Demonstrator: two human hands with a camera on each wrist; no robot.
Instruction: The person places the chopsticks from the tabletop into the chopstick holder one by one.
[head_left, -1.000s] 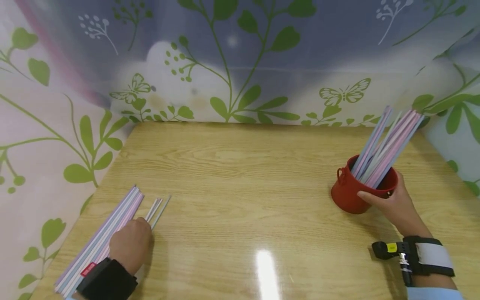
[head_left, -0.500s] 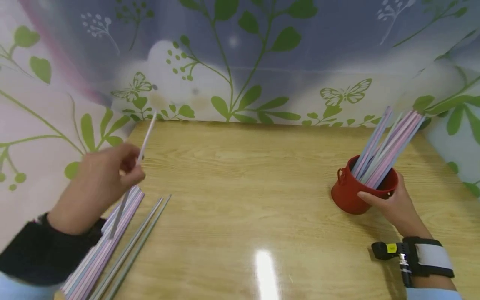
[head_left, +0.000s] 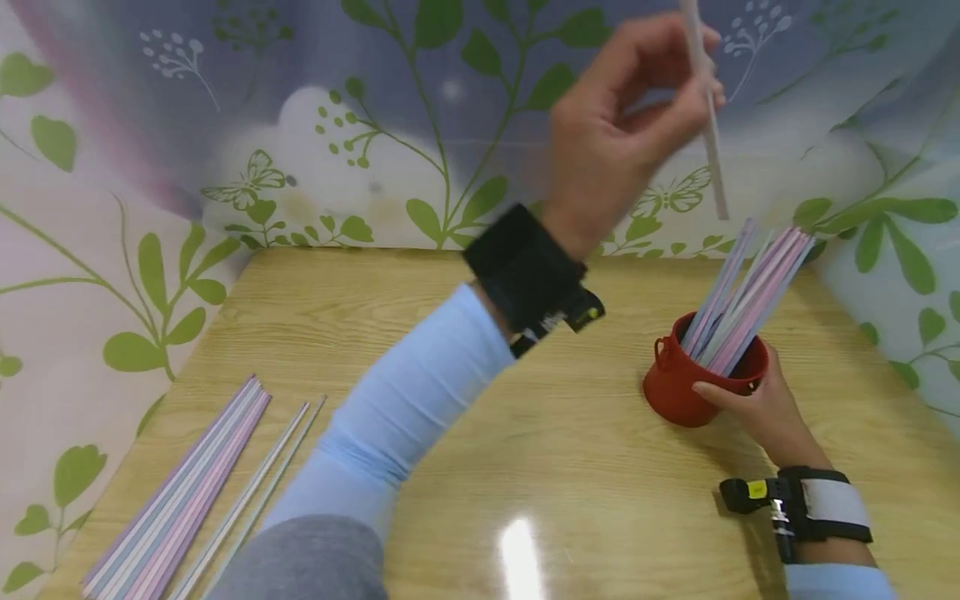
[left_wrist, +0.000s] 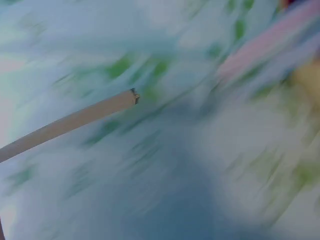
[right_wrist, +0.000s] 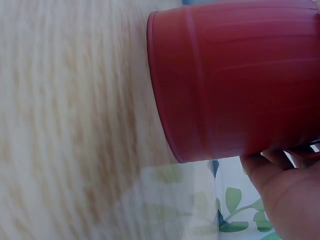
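While your two hands work on opposite sides of the bench, the lines below lay out the room around them.

Left hand: your left hand (head_left: 622, 108) is raised above the far right part of the bench (head_left: 480, 433), fingers curled and pinching one pale straw (head_left: 705, 117) that hangs nearly upright, its lower end above the straws in the cup.

Right hand: your right hand (head_left: 757, 408) is wrapped round the near side of the red cup (head_left: 675, 387), thumb on the rim; the cup stands on the bench near the right edge.

Cup contents: a bundle of pink, lilac and pale straws (head_left: 742, 300) leans up and to the right out of the cup, toward the leaf-patterned wall (head_left: 885, 275).

Loose straws: a flat stack of pastel straws (head_left: 180, 492) lies at the near left corner, and two thin pale straws (head_left: 255, 492) lie just beside it, apart from the stack.

Open room: the middle of the bench between stack and cup is bare wood, crossed only by your left sleeve (head_left: 405, 408); walls close the left, far and right edges.

Left wrist view: blurred, yet it shows the straw's (left_wrist: 70, 122) cut end, and nothing of your fingers.

Right wrist view: close on the cup's (right_wrist: 235, 80) ribbed side standing on the bench, with your fingertips (right_wrist: 280, 190) at its rim.
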